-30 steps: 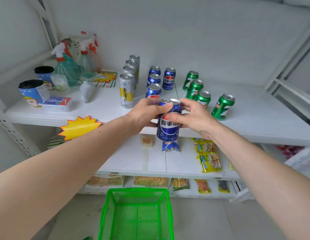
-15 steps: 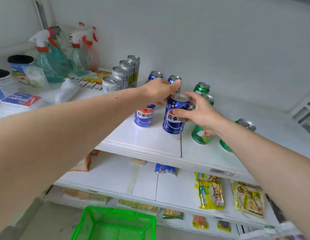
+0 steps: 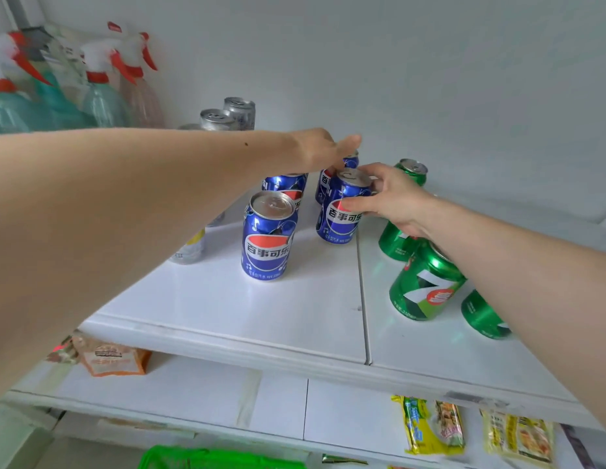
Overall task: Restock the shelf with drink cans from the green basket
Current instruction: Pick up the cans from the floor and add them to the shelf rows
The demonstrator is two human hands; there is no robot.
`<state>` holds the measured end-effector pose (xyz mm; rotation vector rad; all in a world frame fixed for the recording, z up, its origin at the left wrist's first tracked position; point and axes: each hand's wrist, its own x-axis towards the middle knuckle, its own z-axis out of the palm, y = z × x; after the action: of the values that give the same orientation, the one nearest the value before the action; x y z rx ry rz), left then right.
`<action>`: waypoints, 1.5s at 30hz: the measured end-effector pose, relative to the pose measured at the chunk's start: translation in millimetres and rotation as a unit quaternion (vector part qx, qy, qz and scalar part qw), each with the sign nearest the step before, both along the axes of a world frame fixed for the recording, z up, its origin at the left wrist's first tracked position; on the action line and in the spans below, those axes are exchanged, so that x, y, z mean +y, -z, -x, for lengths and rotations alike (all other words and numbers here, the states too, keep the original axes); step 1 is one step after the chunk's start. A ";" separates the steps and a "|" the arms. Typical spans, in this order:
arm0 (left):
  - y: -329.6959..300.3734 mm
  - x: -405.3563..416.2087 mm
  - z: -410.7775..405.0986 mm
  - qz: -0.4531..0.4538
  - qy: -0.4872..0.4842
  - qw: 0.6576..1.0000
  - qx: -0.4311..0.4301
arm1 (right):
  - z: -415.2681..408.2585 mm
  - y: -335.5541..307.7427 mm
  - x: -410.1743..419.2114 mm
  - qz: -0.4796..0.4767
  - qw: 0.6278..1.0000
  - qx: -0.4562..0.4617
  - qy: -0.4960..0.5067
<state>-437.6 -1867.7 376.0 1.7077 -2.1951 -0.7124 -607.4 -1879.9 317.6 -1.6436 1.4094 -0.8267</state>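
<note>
My right hand (image 3: 392,194) grips a blue cola can (image 3: 340,216) standing upright on the white shelf (image 3: 294,309), behind it another blue can. My left hand (image 3: 323,148) reaches over the blue cans with fingers spread, its fingertips touching the held can's top. A nearer blue can (image 3: 269,236) stands alone at the front of the row. Green soda cans (image 3: 425,289) stand to the right, partly under my right forearm. The green basket (image 3: 206,458) shows only its rim at the bottom edge.
Tall silver cans (image 3: 227,115) stand at the back, partly hidden by my left arm. Spray bottles (image 3: 102,93) fill the shelf's left end. Snack packets (image 3: 433,426) lie on the lower shelf. The front of the upper shelf is bare.
The camera has come closer to the shelf. The blue can in my right hand has slid farther back, against the rear blue cans. My left hand moved back with it.
</note>
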 end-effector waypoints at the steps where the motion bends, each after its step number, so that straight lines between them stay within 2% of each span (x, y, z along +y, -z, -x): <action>1: 2.7 -4.9 0.2 0.006 0.005 1.000 -0.011 | -0.3 3.1 -4.8 0.002 1.000 0.004 0.001; 12: 5.9 -29.1 -11.6 0.032 0.004 0.998 -0.060 | -18.9 -5.9 -22.5 -0.011 1.000 0.028 -0.005; 20: 2.2 -23.2 -17.7 0.045 -0.001 0.999 -0.029 | -22.0 -12.7 -8.5 -0.007 0.996 0.085 -0.011; 29: -10.3 19.4 -37.7 0.075 -0.035 0.996 -0.012 | -33.7 -15.8 0.5 -0.013 0.989 0.141 0.036; 38: -12.0 54.4 -56.1 0.102 -0.055 0.993 0.006 | -37.9 -28.3 32.7 0.046 0.964 0.207 0.159; 45: -11.8 100.4 -83.5 0.140 -0.101 0.982 0.071 | -78.3 -43.6 90.1 0.207 0.953 0.124 0.183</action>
<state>-354.1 -1767.3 387.8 1.6495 -1.8889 -0.4354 -529.1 -1789.8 361.3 -1.8745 1.8481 -1.2267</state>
